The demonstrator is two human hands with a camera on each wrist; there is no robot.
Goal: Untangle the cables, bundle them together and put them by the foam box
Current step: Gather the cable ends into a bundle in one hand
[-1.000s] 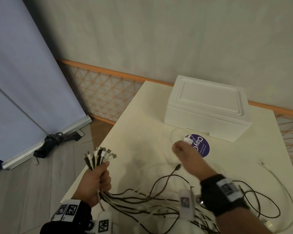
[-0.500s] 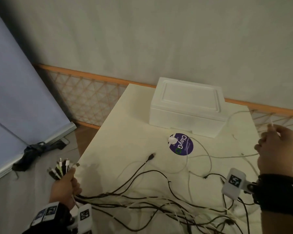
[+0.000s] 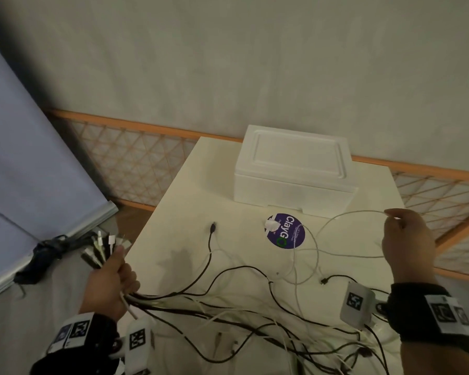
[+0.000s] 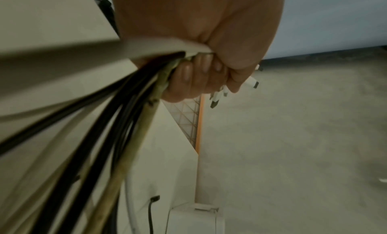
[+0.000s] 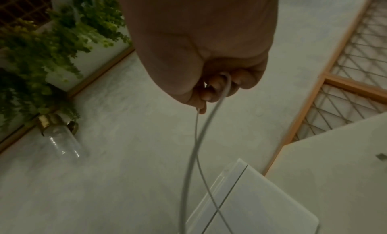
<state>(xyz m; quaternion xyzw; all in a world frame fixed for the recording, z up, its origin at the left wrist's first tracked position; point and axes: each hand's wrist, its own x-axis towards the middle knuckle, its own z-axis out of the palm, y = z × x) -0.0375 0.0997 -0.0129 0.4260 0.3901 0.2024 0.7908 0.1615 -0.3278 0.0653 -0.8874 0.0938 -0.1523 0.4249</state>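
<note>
My left hand (image 3: 111, 280) (image 4: 194, 70) grips a bundle of black and white cables (image 4: 117, 130) beyond the table's left edge, with their plugs (image 3: 103, 244) fanning out above the fist. The rest of the cables (image 3: 255, 315) lie tangled across the near half of the table. My right hand (image 3: 406, 239) (image 5: 211, 88) is raised at the right and pinches one thin white cable (image 3: 344, 215) (image 5: 201, 138), which loops back down to the table. The white foam box (image 3: 295, 174) stands at the table's far edge.
A round purple sticker (image 3: 289, 234) sits on the cream table (image 3: 173, 217) in front of the box, with a white plug (image 3: 271, 226) on it. A loose black plug (image 3: 213, 228) lies left of it. An orange lattice fence (image 3: 136, 158) runs behind.
My right hand went from the middle of the table out to the right, drawing the thin white cable out with it. My left hand kept its bundle.
</note>
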